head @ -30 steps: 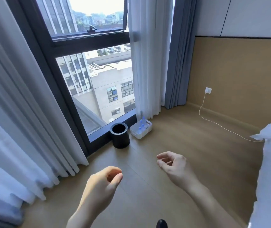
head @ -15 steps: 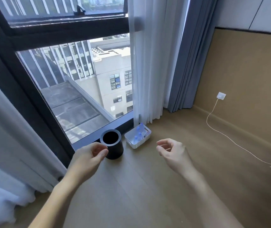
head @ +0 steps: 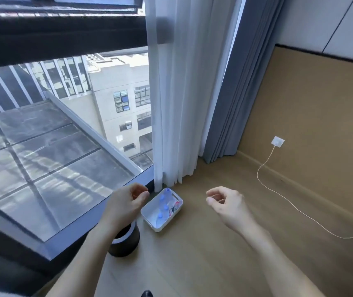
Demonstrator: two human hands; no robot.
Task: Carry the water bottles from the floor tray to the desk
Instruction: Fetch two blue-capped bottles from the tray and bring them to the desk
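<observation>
Nearest the camera, both forearms stretch forward over the wooden floor (head: 192,264). The left hand (head: 126,205) hangs with fingers loosely curled and thumb close to the forefinger, holding nothing. The right hand (head: 227,205) is likewise empty, fingers bent and relaxed. The 2 hands are well apart, with the tray between them in the view.

Under the left forearm stands a black round bin (head: 131,245), partly hidden. Just beside it, a little farther off, the white tray (head: 148,219) sits on the floor against the base of the window (head: 53,157). The bottles (head: 166,207) stand upright inside it; 3 blue caps show, and something red and white lies along the tray's right side, too small to identify.

Behind the tray a sheer curtain (head: 169,103) hangs to the floor, then a grey curtain (head: 231,93). Farther right a socket (head: 277,142) on the wall feeds a pale cable (head: 278,196) trailing across the floor.

This looks like the reach for a first pickup: nothing is gripped and no bottle has left the tray. The next move calls for bending lower, bringing a hand down over a cap or body, closing round it and lifting straight up clear of its neighbours. The desk is not in view, so a turn away from the window would follow.
</observation>
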